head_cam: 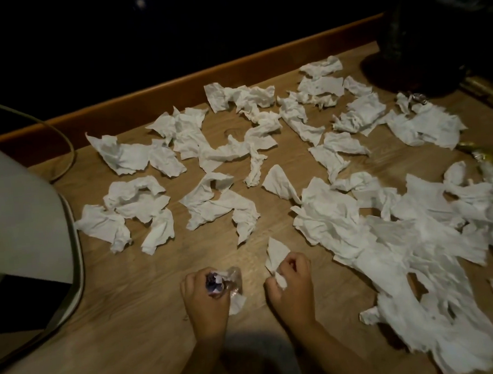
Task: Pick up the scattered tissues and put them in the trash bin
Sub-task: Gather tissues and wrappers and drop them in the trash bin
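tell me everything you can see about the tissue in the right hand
The tissue is a small white, crumpled piece of thin paper. The right hand pinches its lower end in curled fingers, and its upper flap sticks up and away past the knuckles, creased and pointed. It sits low over the wooden floor, apart from the other scattered tissues; whether it touches the floor is unclear.

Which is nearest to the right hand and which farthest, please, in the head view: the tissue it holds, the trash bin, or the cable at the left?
From the right hand:
1. Tissue: in its grip, just above the knuckles.
2. Cable: far left, curving along the wooden surface.
3. Trash bin: dark, top right corner, beyond the scattered tissues.
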Tool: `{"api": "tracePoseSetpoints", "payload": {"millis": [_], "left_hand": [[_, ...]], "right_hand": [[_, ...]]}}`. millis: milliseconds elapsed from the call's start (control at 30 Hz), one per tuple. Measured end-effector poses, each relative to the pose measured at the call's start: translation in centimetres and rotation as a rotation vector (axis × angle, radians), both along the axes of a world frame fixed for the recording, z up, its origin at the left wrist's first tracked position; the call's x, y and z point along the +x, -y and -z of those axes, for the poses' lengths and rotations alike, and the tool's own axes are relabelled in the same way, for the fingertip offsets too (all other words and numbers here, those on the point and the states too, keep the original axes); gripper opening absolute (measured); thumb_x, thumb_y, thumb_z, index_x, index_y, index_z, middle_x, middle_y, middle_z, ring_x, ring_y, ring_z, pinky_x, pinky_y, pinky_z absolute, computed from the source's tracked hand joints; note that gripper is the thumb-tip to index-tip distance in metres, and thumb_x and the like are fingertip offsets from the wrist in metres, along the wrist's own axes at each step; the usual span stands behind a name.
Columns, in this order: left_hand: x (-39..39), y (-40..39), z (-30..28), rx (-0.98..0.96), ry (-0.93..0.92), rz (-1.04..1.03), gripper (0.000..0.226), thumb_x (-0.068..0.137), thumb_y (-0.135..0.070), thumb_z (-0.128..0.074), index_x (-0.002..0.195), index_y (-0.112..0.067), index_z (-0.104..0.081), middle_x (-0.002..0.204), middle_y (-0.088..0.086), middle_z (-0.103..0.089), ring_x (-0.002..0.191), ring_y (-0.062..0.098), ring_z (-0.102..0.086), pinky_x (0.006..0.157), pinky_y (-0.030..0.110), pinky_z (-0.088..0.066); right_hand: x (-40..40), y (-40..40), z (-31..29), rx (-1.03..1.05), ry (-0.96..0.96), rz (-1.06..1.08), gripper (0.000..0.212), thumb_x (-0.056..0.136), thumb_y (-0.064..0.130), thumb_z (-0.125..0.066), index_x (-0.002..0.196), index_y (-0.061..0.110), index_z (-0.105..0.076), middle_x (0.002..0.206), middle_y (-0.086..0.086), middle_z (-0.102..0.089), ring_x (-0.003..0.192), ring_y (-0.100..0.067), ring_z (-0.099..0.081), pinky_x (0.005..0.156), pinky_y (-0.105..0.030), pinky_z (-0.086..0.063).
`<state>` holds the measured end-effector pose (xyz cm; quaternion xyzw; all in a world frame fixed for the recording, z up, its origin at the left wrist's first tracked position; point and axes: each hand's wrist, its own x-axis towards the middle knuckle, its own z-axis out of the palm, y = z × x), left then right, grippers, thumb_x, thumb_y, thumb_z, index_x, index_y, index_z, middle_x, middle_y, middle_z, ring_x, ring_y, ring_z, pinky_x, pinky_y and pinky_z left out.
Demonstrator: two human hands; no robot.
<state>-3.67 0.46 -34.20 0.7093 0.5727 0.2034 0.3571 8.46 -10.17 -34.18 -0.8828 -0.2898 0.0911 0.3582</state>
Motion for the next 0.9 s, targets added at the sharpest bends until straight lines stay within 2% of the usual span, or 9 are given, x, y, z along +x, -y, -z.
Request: {"api": "tracePoseSetpoints", "payload": {"millis": [67, 200, 300, 367, 433, 600, 700, 800, 900], "left_hand": [[-0.6, 0.0, -0.1, 0.036, 0.049, 0.006, 0.044, 0.062, 0.011, -0.078, 0.100, -0.009, -0.067, 0.103, 0.008, -0.058, 0.103, 0.029, -0.052, 0.082, 0.027, -0.038], [-1.6, 0.4, -0.8, -0.022, 0.161, -0.004, 0.068, 0.068, 0.026, -0.062, 0.125, -0.011, -0.062, 0.123, 0.001, -0.054, 0.110, 0.013, -0.053, 0.094, 0.019, -0.043], [-2.4, 0.4, -0.7, 0.010, 0.169, 0.018, 0.064, 0.069, 0.024, -0.065, 0.121, -0.012, -0.066, 0.111, -0.007, -0.063, 0.100, 0.010, -0.061, 0.087, 0.004, -0.043], [-2.7, 0.4, -0.7, 0.047, 0.133, 0.074, 0.047, 0.068, 0.018, -0.070, 0.102, -0.014, -0.072, 0.099, -0.005, -0.066, 0.091, 0.016, -0.064, 0.079, 0.006, -0.044], [-2.8, 0.4, -0.9, 0.035, 0.100, 0.125, 0.041, 0.067, 0.015, -0.072, 0.088, -0.019, -0.066, 0.090, -0.002, -0.063, 0.085, 0.022, -0.062, 0.072, 0.021, -0.045], [-2.9, 0.3, -1.0, -0.051, 0.097, 0.141, 0.032, 0.067, 0.003, -0.076, 0.078, -0.019, -0.055, 0.081, -0.003, -0.056, 0.076, 0.014, -0.053, 0.062, 0.028, -0.044], [-2.8, 0.3, -1.3, -0.085, 0.167, 0.106, 0.031, 0.070, -0.006, -0.079, 0.079, -0.021, -0.054, 0.077, -0.004, -0.060, 0.072, 0.013, -0.059, 0.064, 0.041, -0.053], [-2.7, 0.2, -1.7, -0.097, 0.203, 0.077, 0.040, 0.062, -0.034, -0.089, 0.079, -0.021, -0.055, 0.072, -0.005, -0.063, 0.065, 0.011, -0.061, 0.060, 0.033, -0.054], [-2.2, 0.4, -2.4, -0.085, 0.297, 0.026, 0.046, 0.064, -0.053, -0.079, 0.077, -0.015, -0.055, 0.069, -0.002, -0.063, 0.059, 0.010, -0.059, 0.054, 0.028, -0.052]], "right_hand": [[-0.1, 0.6, -0.4, 0.089, -0.014, 0.034, 0.020, 0.071, 0.003, -0.071, 0.089, 0.008, -0.063, 0.106, 0.002, -0.047, 0.099, -0.012, -0.047, 0.082, -0.015, -0.042], [0.7, 0.9, -1.4, 0.168, 0.069, 0.134, 0.022, 0.075, -0.006, -0.057, 0.093, 0.006, -0.061, 0.108, -0.006, -0.056, 0.104, -0.020, -0.051, 0.089, -0.029, -0.046], [1.4, 0.9, -1.4, 0.186, 0.096, 0.223, 0.029, 0.070, -0.007, -0.049, 0.088, 0.011, -0.061, 0.118, -0.004, -0.058, 0.118, -0.022, -0.046, 0.099, -0.036, -0.039], [1.8, 1.2, -0.9, 0.145, 0.048, 0.273, 0.043, 0.068, -0.016, -0.054, 0.092, 0.018, -0.066, 0.132, -0.002, -0.053, 0.130, -0.020, -0.039, 0.105, -0.036, -0.034], [1.9, 1.8, -0.1, 0.097, 0.001, 0.269, 0.051, 0.069, -0.020, -0.056, 0.096, 0.020, -0.070, 0.137, -0.001, -0.051, 0.132, -0.020, -0.038, 0.106, -0.035, -0.035], [0.8, 4.1, 1.3, 0.001, 0.036, 0.090, 0.049, 0.073, -0.018, -0.062, 0.111, 0.011, -0.069, 0.123, -0.008, -0.057, 0.117, -0.014, -0.045, 0.101, -0.027, -0.040], [0.1, 5.1, 1.5, 0.000, 0.058, -0.008, 0.039, 0.072, -0.013, -0.068, 0.104, 0.011, -0.068, 0.108, -0.006, -0.058, 0.107, -0.008, -0.042, 0.096, -0.015, -0.033], [-0.6, 5.7, 1.4, -0.028, 0.030, -0.101, 0.036, 0.076, -0.003, -0.071, 0.105, 0.016, -0.065, 0.104, -0.001, -0.056, 0.104, -0.007, -0.043, 0.091, -0.015, -0.035], [-1.0, 5.7, 1.4, -0.053, 0.014, -0.135, 0.041, 0.078, 0.000, -0.071, 0.113, 0.020, -0.063, 0.113, -0.001, -0.052, 0.108, -0.011, -0.049, 0.089, -0.023, -0.045]]}}
